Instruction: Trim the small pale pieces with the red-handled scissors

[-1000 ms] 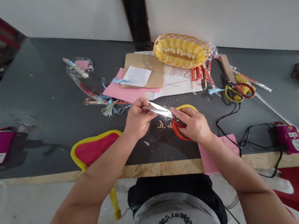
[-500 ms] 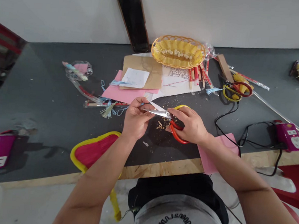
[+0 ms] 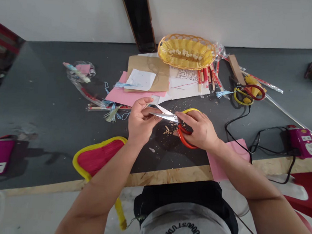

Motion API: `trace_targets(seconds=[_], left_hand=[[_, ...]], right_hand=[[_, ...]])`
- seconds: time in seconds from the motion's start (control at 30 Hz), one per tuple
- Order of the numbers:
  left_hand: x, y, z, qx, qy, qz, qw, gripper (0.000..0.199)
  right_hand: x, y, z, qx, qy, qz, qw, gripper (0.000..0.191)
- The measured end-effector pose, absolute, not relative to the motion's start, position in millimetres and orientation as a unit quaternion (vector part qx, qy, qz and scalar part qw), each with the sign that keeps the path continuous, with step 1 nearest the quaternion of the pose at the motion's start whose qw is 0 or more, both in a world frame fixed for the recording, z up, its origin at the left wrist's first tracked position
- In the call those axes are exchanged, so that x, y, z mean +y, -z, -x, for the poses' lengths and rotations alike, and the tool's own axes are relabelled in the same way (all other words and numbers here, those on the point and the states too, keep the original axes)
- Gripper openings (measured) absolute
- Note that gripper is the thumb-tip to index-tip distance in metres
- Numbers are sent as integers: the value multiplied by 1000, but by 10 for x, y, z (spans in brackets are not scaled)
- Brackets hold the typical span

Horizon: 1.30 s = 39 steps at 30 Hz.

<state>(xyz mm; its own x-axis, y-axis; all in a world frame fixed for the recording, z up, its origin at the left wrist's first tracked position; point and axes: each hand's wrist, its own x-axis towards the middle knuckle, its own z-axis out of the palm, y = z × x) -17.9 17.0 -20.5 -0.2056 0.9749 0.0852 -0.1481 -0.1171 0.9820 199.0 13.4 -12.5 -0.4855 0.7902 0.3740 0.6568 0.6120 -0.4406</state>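
1. The right hand (image 3: 201, 131) is clamped on the scissors (image 3: 175, 118), its fingers at the two handle loops — one yellow, one red — above the middle of the counter (image 3: 51, 117)
2. The blades of the scissors stand apart and point toward the left hand (image 3: 142, 119), with their tips in among its fingers
3. The left hand has thumb and fingers bent toward each other at the blade tips; whether it pinches anything there I cannot tell
4. Small tan chips (image 3: 168, 129) lie scattered on the counter below the scissors
5. Beyond the left hand lies a pink sheet (image 3: 118, 95), partly covered by a brown sheet (image 3: 137, 63) and a small white sheet (image 3: 141, 79); a greenish tassel (image 3: 112, 114) is near
6. Farther back, a yellow basket (image 3: 186, 65) holds pale pieces (image 3: 185, 54), and a phone (image 3: 140, 21) leans against the wall (image 3: 232, 19)
7. To the right, a second pair of scissors (image 3: 263, 95) lies near a blue tassel (image 3: 224, 94)
8. By the front edge, a red piece with a yellow rim (image 3: 97, 157) shows beside the left forearm, and pink paper (image 3: 218, 164) under the right one
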Motion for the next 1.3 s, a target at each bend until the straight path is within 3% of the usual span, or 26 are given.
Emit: trace_targets(seconds=[0.33,0.6,0.73,0.87,1.2,1.3], left_hand=[[149,168,182,482,-623,-483,382,63],[122,144,164,477,-634,-468,390,56],[123,172,191,507,-560,-526,391,33],[136,206,224,525,-422,-677,298,7],[202,330,251,510,-340,-753,241,22],[211,351,226,519,-328,-757,223,19]], right_hand=[[144,136,-1981,-854,-143,407,292,55],[128,156,-1993,-850,-135,427,278,46],[194,156,-2050,-802,-183,472,317,51],[308,170,-2133,-746,-194,511,381,51],[348,247,-2124,-735,-222,513,384,48],[349,246,-2125,-735,-226,511,385,48]])
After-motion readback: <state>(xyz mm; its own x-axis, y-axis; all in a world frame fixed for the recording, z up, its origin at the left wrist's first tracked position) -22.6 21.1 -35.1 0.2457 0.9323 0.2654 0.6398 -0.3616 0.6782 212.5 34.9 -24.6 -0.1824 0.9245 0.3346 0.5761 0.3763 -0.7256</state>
